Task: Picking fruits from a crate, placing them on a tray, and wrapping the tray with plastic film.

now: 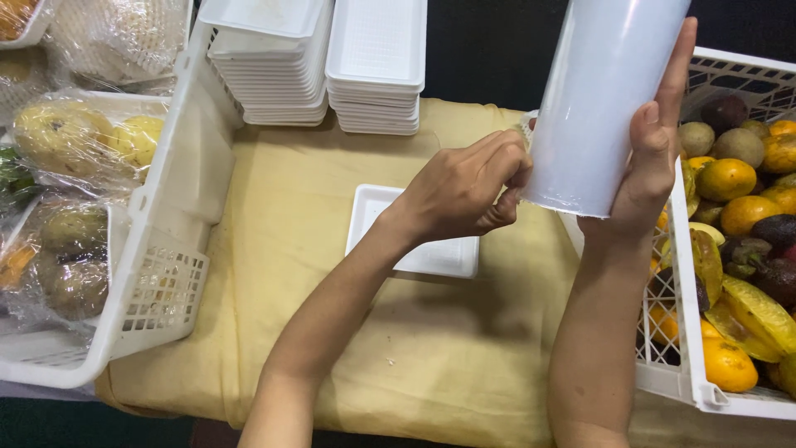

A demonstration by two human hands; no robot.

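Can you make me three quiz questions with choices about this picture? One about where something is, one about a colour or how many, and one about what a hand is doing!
1. Where is the single white tray?
A. On the yellow cloth
B. In the right crate
C. On the stacks

2. How many stacks of white trays stand at the back?
A. One
B. Two
C. Four

3. What is the right hand doing?
A. Resting flat
B. Holding an orange
C. Holding up the roll of clear wrap

Answers:
1 A, it lies flat on the cloth under the left hand.
2 B, two piles stand side by side.
3 C, its fingers grip the roll's side while the left hand picks at its lower edge.
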